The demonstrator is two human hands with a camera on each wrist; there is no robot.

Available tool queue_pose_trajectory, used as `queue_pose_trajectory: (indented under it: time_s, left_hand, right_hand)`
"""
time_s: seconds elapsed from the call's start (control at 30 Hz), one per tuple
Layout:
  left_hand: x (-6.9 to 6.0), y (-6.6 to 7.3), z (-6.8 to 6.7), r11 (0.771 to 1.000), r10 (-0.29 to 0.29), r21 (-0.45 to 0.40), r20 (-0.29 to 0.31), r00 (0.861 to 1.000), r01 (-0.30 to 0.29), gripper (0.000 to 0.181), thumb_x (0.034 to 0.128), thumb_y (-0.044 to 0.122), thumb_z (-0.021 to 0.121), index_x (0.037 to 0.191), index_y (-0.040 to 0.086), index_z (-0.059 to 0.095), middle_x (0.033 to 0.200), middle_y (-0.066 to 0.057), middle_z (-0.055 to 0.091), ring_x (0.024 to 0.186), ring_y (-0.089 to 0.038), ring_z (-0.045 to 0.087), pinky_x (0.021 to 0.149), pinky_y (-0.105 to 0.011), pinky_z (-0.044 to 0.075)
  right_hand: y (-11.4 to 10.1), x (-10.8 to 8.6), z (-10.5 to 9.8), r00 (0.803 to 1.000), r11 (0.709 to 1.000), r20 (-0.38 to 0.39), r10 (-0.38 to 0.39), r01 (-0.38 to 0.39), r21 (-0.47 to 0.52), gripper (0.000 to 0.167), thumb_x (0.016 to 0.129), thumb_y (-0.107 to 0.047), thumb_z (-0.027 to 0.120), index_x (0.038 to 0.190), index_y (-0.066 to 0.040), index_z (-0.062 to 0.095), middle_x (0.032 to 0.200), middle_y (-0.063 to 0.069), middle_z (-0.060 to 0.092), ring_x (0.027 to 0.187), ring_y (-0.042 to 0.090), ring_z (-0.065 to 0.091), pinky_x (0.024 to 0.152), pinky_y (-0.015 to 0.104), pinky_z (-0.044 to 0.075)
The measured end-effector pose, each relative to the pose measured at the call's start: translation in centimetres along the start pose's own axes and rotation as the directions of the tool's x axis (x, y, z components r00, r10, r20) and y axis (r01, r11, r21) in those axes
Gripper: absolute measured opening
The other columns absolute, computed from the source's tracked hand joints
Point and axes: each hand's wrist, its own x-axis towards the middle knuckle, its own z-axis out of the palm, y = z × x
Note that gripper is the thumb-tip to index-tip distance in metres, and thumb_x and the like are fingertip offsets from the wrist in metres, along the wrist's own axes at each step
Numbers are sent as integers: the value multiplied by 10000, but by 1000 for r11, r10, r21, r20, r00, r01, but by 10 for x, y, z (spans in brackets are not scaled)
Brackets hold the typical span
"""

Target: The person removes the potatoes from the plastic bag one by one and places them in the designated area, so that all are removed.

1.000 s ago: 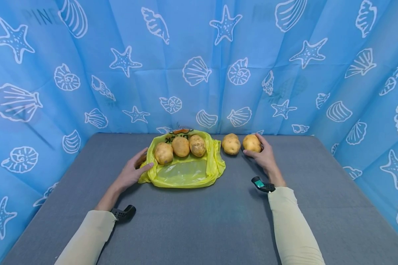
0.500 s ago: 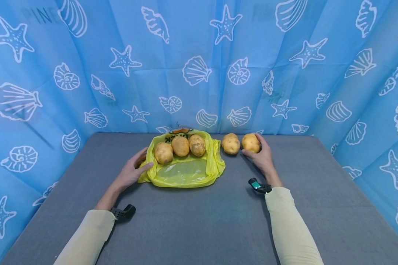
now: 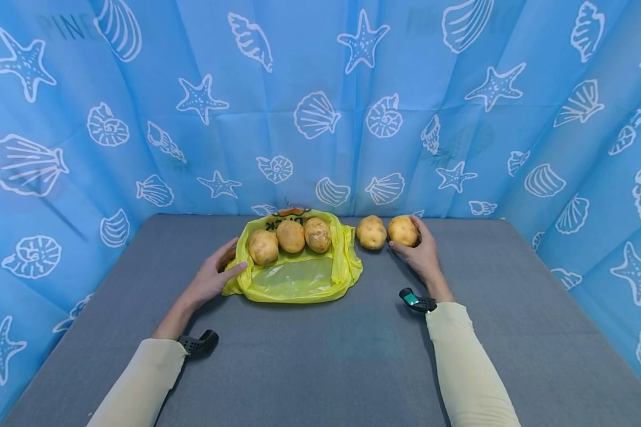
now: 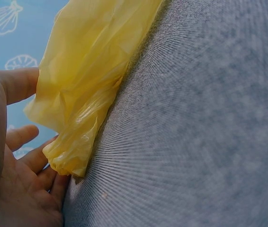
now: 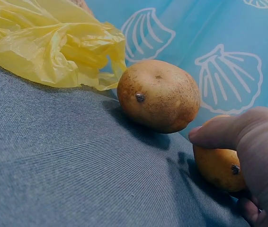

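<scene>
A yellow plastic bag (image 3: 294, 287) lies with its mouth spread, and three potatoes (image 3: 291, 236) sit in a row inside its back part. At the bag's left side is my left hand (image 3: 210, 279), thumb over the near edge and fingers spread behind; in the left wrist view its fingers (image 4: 34, 158) touch the crumpled plastic without closing on it. My right hand (image 3: 423, 252) grips a potato (image 3: 403, 230) on the table, thumb on its near side. Just left of that one rests another potato (image 5: 157, 97), between it and the bag. The right hand's far fingers are mostly hidden.
A grey cloth covers the table (image 3: 320, 367). Behind and at both sides hangs a blue curtain (image 3: 320, 59) with white shells and starfish, close to the table's back edge and the potatoes.
My right hand has shifted slightly left with its potato, bringing it closer to the neighbouring one. The left hand, the bag and the potatoes inside have stayed put.
</scene>
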Motion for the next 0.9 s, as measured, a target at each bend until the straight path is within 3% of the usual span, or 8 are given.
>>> queue_pose_trajectory:
  time_s: [0.47,0.73,0.9]
  left_hand:
    - [-1,1,0,1000,-6,-9,-4,1000,5,748,1040,263,602,1625,55,184,1580,-295,319,1448,-466,308,1153,-619,265]
    - [-14,36,0,1000,-13,2,10,1000,13,720,1041,191,585,1598,-34,187,1558,-351,306,1431,-515,298,1142,-644,257]
    - [-15,39,0,1000,-18,15,12,1000,18,720,1042,180,582,1595,-42,180,1559,-359,294,1426,-527,294,1126,-659,271]
  right_hand:
    - [-1,1,-1,999,999,-9,46,-46,-13,927,898,-87,771,1621,-57,191,1621,220,266,1458,396,308,1161,539,291]
    - [-1,2,-2,998,998,-4,67,-67,11,956,896,-114,783,1626,-63,168,1626,214,256,1476,385,283,1170,538,280]
    - [-3,2,-5,996,996,15,83,-83,34,967,893,-131,787,1627,-65,161,1631,224,238,1481,394,271,1161,549,294]
